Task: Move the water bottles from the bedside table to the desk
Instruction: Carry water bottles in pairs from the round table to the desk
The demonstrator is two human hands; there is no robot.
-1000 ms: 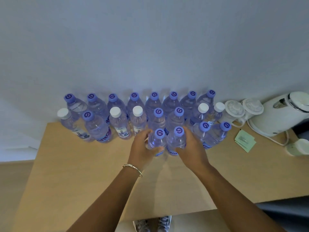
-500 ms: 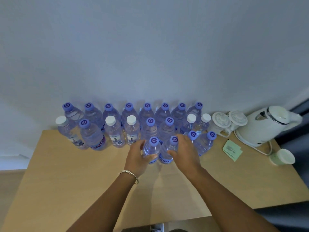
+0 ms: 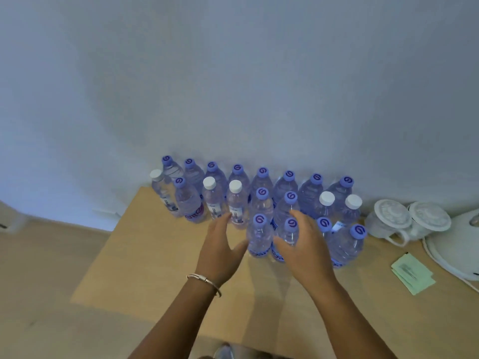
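Flanking two upright bottles point(image 3: 259, 235) on the bench point(image 3: 160, 255), both hands (left point(image 3: 220, 251), right point(image 3: 307, 251)) spread wide, gripping nothing.

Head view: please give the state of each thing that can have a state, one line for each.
left hand: open, fingers straight, beside the front bottles
right hand: open, against the front bottles
water bottles: upright, capped, grouped at the wall
desk: carries the bottles
kettle: partly out of view, state unclear
two cups: covered with lids
green papers: lying flat
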